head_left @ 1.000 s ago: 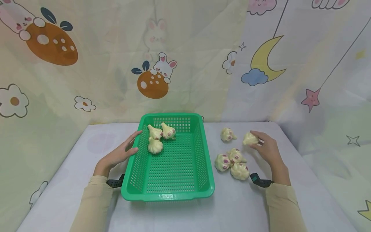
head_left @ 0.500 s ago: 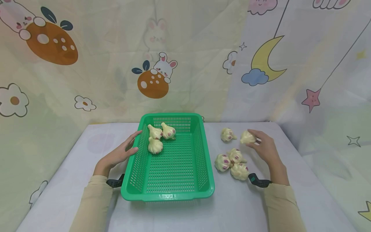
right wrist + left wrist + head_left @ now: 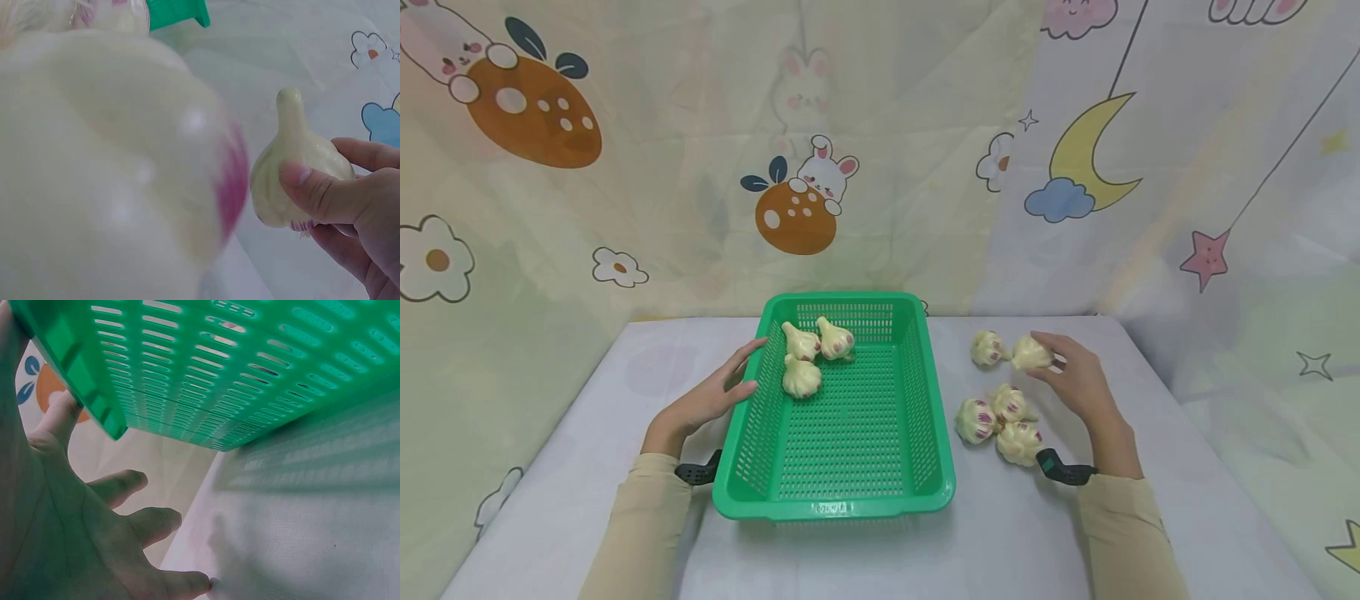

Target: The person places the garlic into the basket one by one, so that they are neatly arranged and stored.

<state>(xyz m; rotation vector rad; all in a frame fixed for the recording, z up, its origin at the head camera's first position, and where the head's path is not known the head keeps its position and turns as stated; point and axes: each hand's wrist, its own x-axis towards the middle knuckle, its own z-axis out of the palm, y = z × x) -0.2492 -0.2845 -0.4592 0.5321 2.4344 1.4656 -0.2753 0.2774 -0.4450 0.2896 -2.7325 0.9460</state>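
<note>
My right hand [image 3: 1072,377] pinches a pale garlic bulb [image 3: 1032,353] between thumb and fingers, right of the basket. In the right wrist view this bulb [image 3: 299,169] has its stem pointing up and a purple patch low down. A second garlic bulb [image 3: 988,348] lies just left of it. My left hand [image 3: 703,404] rests its fingertips and thumb on the left rim of a green plastic basket [image 3: 835,507]. The left wrist view shows its fingers spread beside the slotted wall [image 3: 187,369]. Inside the basket, three garlic bulbs [image 3: 802,377] sit toward the back left.
Three more garlic bulbs [image 3: 1009,403] cluster on the white tabletop [image 3: 1015,533] right of the basket, near the right wrist. One bulb [image 3: 106,156] looms large and blurred in the right wrist view. A printed cloth [image 3: 887,167] hangs behind the table.
My right hand has moved left with its garlic bulb, closing the gap to the bulb beside it. The left hand and the basket have stayed in place.
</note>
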